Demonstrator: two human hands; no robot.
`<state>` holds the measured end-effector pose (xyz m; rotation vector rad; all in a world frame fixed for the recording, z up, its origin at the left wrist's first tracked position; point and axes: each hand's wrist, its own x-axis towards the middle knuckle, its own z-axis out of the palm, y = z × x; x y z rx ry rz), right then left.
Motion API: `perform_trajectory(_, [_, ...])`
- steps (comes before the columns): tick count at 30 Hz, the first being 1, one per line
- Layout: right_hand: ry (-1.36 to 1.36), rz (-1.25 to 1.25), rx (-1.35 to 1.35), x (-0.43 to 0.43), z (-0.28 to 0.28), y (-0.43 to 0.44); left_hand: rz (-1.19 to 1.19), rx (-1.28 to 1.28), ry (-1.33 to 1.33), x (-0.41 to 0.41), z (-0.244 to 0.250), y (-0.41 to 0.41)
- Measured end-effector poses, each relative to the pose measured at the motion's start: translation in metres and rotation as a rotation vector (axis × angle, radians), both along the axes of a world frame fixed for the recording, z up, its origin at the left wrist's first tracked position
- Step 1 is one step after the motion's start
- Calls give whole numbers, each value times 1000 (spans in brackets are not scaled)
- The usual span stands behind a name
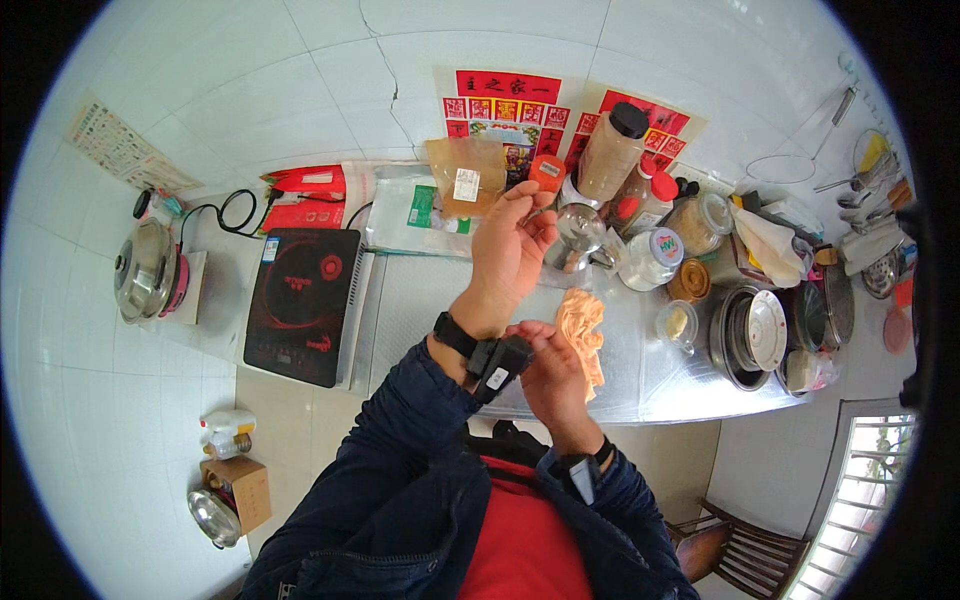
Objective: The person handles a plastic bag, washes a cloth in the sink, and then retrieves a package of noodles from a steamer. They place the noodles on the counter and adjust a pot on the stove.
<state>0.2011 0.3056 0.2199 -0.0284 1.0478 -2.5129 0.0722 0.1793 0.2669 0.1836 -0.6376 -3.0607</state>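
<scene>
My left hand (508, 251) is raised over the counter, palm partly up and fingers loosely curled, with nothing visible in it. Its fingertips overlap the view of a jar's orange-red lid (548, 172); contact cannot be told. A black strap holds a small black device (501, 369) on the left wrist. Beside that device is my right hand (556, 375), its fingertips at the device's edge; whether they grip it is hidden. A crumpled orange cloth (582, 334) lies on the counter just past the right hand. Another strapped device (582, 480) sits on the right wrist.
An induction cooker (304, 304) is on the left, with a lidded steel pot (142, 270) beyond. Jars (649, 259), a glass pitcher (579, 231), a glass cup (677, 324) and stacked bowls (765, 330) crowd the right. A wooden chair (757, 547) stands lower right.
</scene>
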Motion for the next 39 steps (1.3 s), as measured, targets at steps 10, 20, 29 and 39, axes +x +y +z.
perform_trajectory(10, [618,-117,544,-3,8,-17,67,410,-218,-40,-20,4])
perform_trajectory(20, [631,160,602,-28,28,-3,37,366,-214,-57,-37,10])
perform_trajectory(29, [220,323,311,-33,37,10,184,-11,-48,-75,-24,11])
perform_trajectory(39, [419,326,188,-45,40,19,377,-898,253,-79,29,50])
